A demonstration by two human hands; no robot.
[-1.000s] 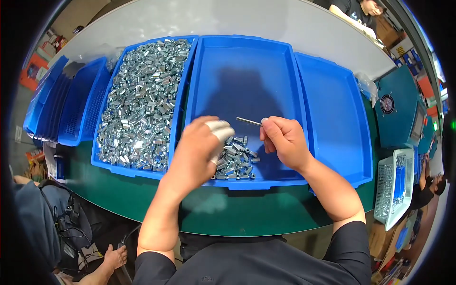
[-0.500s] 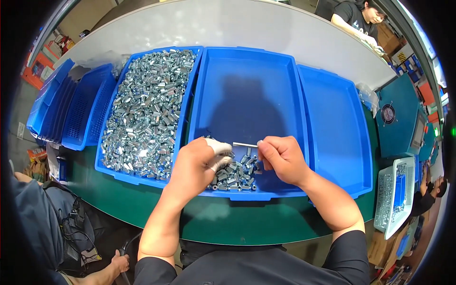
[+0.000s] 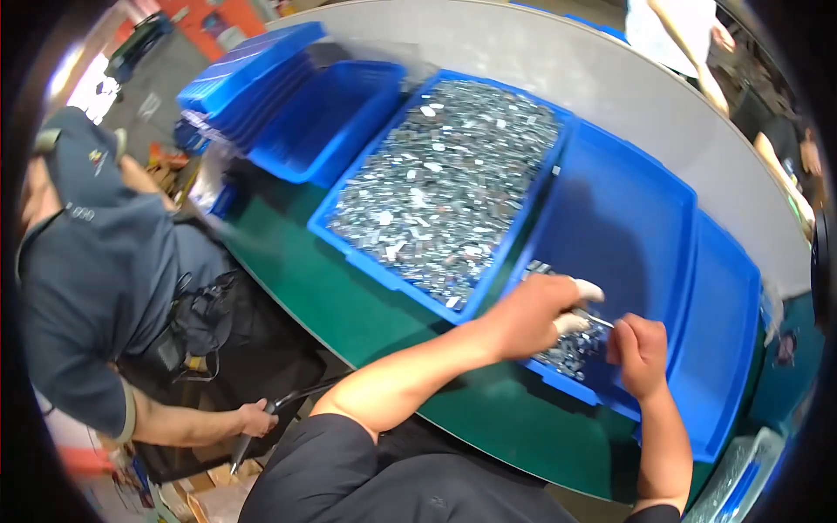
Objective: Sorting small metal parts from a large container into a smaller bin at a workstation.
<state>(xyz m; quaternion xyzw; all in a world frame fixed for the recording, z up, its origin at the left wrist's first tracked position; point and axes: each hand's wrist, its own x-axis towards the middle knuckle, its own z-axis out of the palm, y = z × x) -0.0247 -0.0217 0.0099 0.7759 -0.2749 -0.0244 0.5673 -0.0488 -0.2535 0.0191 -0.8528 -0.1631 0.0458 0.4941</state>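
Note:
My right hand (image 3: 641, 349) grips a thin metal rod (image 3: 596, 320) by one end, over the middle blue tray (image 3: 667, 174). At the rod's other end is my left hand (image 3: 545, 318), its fingers curled in and white covers on some fingertips. Whatever sits between those fingers is hidden and blurred. Below both hands lies a small pile of short shiny metal parts (image 3: 567, 359), at the near end of the middle tray. Many more such parts (image 3: 445, 183) fill the blue tray to its left.
A third blue tray (image 3: 719, 331) stands at the right, and stacked blue baskets (image 3: 327, 118) at the far left. All rest on a green table (image 3: 366, 288) backed by a pale partition (image 3: 540, 44). A seated person (image 3: 122, 253) at left holds a dark handle. Another person stands beyond the partition.
The view has swung left, so the trays appear farther right and tilted, and the person at left shows more fully. My hands are still together at the rod, the left now closer around its end.

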